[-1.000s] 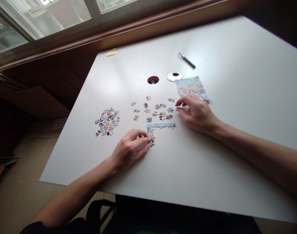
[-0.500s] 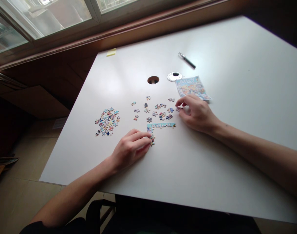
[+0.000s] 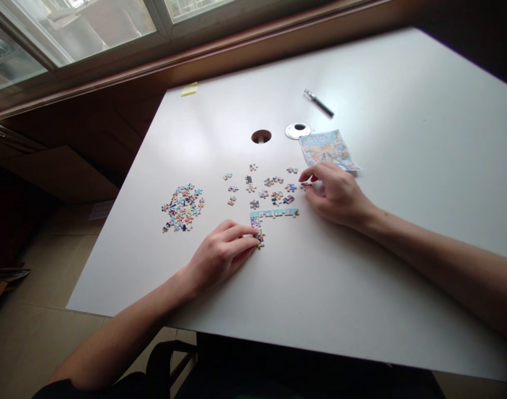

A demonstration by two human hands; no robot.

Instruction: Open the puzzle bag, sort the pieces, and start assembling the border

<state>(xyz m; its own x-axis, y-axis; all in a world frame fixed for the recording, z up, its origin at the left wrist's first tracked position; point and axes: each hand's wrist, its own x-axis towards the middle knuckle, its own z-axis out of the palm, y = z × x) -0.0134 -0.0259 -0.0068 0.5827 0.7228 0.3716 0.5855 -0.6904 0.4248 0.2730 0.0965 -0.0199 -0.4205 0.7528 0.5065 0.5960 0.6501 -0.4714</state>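
Observation:
A partly joined jigsaw puzzle (image 3: pixel 274 213) lies on the white table, with a light-blue top strip and a short left column forming a corner. My left hand (image 3: pixel 224 249) is at that column, its fingers close together and the tips pressed on a puzzle piece (image 3: pixel 260 239) at the lower end. Farther right, my right hand (image 3: pixel 334 194) has thumb and forefinger closed round a small puzzle piece (image 3: pixel 305 185), partly hidden by the fingers. Several loose pieces (image 3: pixel 277 197) are spread just beyond the top strip.
A heap of jigsaw pieces (image 3: pixel 183 208) lies to the left. Beyond my right hand is a colourful picture sheet (image 3: pixel 326 147), near a round metal cover (image 3: pixel 297 131). A round hole (image 3: pixel 261 137) opens in the table. A black pen (image 3: pixel 319 103) and yellow tape (image 3: pixel 189 89) lie farther back.
The fingers of my left hand have drawn slightly closer together at the puzzle's left column. My right hand stays at the same small piece.

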